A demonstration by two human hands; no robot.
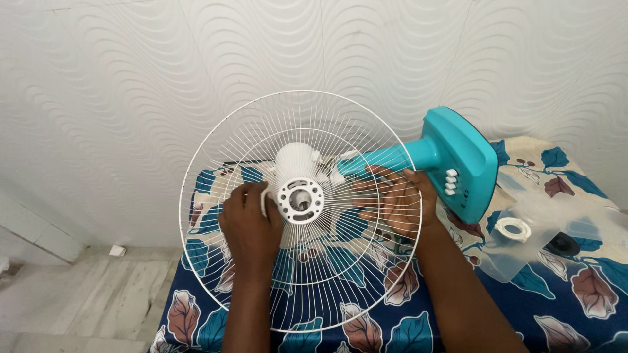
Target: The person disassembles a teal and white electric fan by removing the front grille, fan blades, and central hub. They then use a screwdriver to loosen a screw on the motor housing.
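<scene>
The grille (pixel 301 209) stands over the table (pixel 575 294). The left hand (pixel 252 225) grips the grille beside its hub (pixel 300 199); the right hand (pixel 399 202), fingers spread, presses behind its wires, beside the teal stand (pixel 451 160).

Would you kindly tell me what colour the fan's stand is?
The fan's stand is turquoise with white buttons, seen best in the head view.

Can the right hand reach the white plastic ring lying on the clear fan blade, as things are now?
Probably yes. The right hand is pressed flat on the white wire fan guard; the white plastic ring lies uncovered beside it, past the teal fan base.
</scene>
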